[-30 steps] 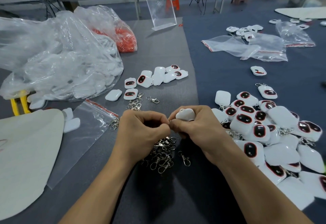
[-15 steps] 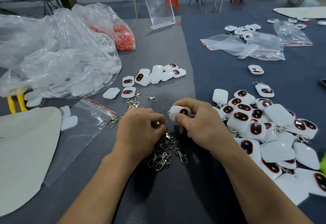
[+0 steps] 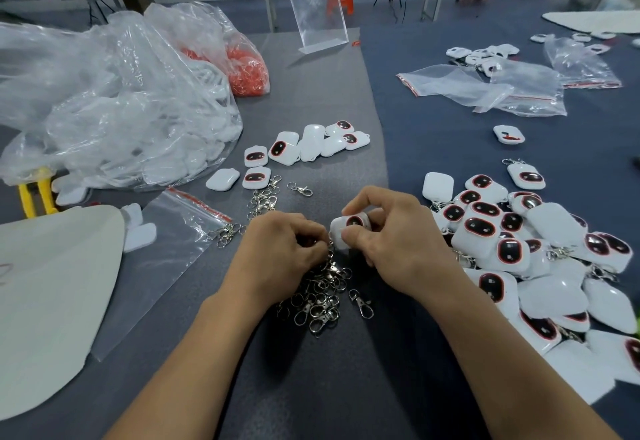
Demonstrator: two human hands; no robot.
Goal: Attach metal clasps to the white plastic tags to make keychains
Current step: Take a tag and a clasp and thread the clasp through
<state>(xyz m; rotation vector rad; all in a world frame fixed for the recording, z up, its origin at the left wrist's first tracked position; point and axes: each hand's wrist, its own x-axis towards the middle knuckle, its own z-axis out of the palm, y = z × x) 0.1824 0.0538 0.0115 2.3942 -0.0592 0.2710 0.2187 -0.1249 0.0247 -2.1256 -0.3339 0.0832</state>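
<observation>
Just above the loose pile of silver metal clasps [image 3: 322, 297] on the grey bench [image 3: 311, 93], the right hand [image 3: 401, 245] pinches a white plastic tag with a dark, red-rimmed oval face [image 3: 351, 226], thumb on its near edge and fingers [image 3: 370, 197] curled over the top. The left hand [image 3: 280, 252] meets the tag's left corner with its fingers curled tight. Whether they hold a clasp I cannot tell.

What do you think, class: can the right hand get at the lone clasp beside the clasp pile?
Probably yes: the lone clasp lies uncovered on the mat close beside the right hand, though that hand now grips a tag.
</observation>
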